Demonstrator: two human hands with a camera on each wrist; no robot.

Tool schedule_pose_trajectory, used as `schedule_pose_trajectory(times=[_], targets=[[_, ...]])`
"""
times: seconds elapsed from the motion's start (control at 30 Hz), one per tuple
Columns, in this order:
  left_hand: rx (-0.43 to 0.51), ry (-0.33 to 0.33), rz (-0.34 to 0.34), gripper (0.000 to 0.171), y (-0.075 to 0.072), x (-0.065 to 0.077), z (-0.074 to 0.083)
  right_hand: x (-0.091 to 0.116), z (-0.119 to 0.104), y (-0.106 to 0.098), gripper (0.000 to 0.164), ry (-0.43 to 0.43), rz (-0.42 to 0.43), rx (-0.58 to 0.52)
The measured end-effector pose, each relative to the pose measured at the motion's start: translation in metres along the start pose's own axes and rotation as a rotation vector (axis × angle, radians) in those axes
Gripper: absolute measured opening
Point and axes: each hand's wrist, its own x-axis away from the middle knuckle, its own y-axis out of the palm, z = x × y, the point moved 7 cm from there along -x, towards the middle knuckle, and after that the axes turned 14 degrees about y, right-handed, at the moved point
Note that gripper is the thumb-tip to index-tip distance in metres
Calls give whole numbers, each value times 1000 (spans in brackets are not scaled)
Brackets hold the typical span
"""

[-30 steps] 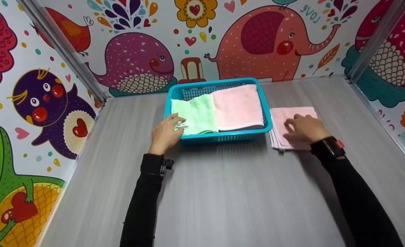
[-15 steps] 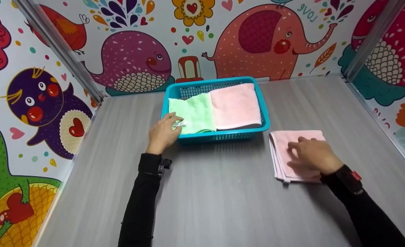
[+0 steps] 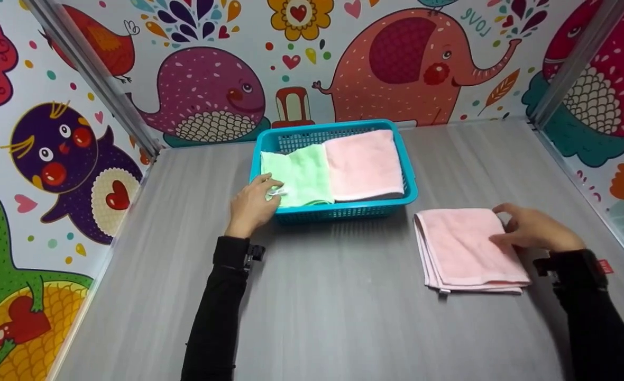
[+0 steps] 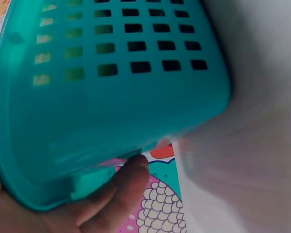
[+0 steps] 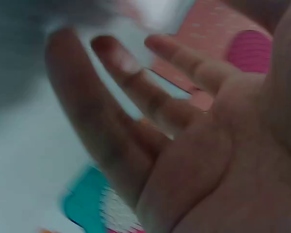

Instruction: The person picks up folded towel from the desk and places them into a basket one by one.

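Note:
My left hand (image 3: 251,209) grips the front left corner of a turquoise plastic basket (image 3: 338,206); in the left wrist view its fingers (image 4: 128,194) curl round outside the slotted wall. Inside lie a folded green towel (image 3: 304,172), a white tag (image 3: 278,192) by my hand, and a folded pink towel (image 3: 365,166) to its right. On the table to the right of the basket is another folded pink towel (image 3: 465,243), its layers slightly fanned at the left edge. Over its right edge hovers my right hand (image 3: 537,230), fingers loose and apart in the right wrist view.
The grey tabletop (image 3: 338,307) carries the basket near the back wall (image 3: 301,69), which is printed with cartoon animals. Similar printed panels stand at the left and right, with metal posts (image 3: 100,84) at the corners.
The loose pink towel has slid toward me under my right hand, away from the basket's side. My right hand has since shifted right, off the towel's middle. The left hand keeps its place.

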Motion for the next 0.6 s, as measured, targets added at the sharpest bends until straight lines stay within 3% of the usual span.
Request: schedule_pose_trajectory(times=[0.07, 0.17, 0.37, 0.6], targets=[[1, -3, -2, 40, -1, 0, -1, -7, 0, 9, 80, -6, -61, -19], [-1, -1, 0, 40, -1, -1, -1, -10, -15, 19, 79, -47, -71, -29], [6, -5, 0, 41, -2, 0, -2, -8, -70, 42, 69, -136, -7, -45], [20, -7, 1, 41, 0, 0, -2, -11, -123, 68, 62, -172, 52, -113]])
